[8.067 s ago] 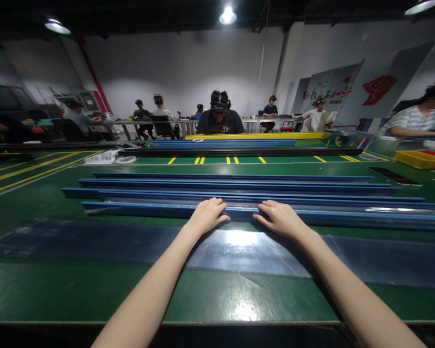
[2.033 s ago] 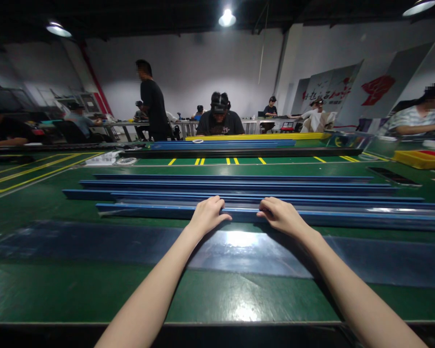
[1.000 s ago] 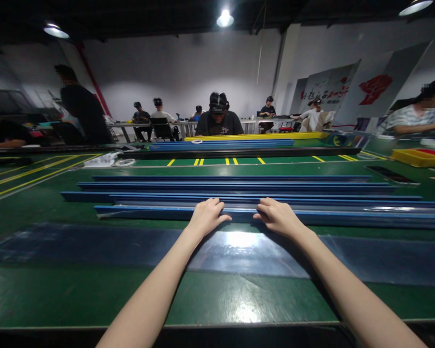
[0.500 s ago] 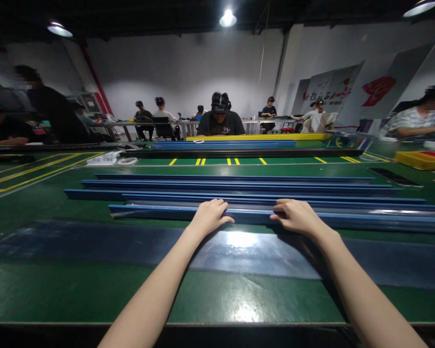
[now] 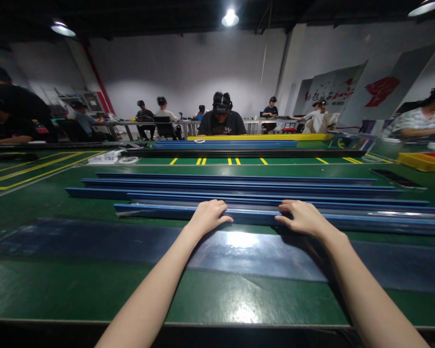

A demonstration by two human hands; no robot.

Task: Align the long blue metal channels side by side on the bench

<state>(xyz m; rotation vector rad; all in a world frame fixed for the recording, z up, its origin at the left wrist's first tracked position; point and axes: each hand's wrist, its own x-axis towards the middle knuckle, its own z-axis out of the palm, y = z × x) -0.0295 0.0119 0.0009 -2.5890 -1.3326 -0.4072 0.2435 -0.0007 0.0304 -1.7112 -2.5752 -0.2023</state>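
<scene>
Several long blue rails lie side by side across the green table [image 5: 94, 285]. The nearest blue rail [image 5: 155, 211] runs left to right just beyond a dark glossy strip [image 5: 76, 239]. My left hand [image 5: 206, 217] rests on this rail near its middle, fingers curled over its top edge and thumb on the near side. A little to the right, my right hand [image 5: 304, 218] grips the same rail the same way. The other blue rails [image 5: 203, 186] lie farther back, untouched.
A person in black [image 5: 222, 123] sits across the table behind more blue rails [image 5: 224, 143] and a yellow strip [image 5: 261, 137]. A yellow tray [image 5: 422, 161] and a dark phone-like slab [image 5: 397, 179] lie at right. Other people sit at far tables.
The nearest rail has slid to the right; its left end sits farther right than before. My right hand moved right along with it. A standing person walked off to the left.
</scene>
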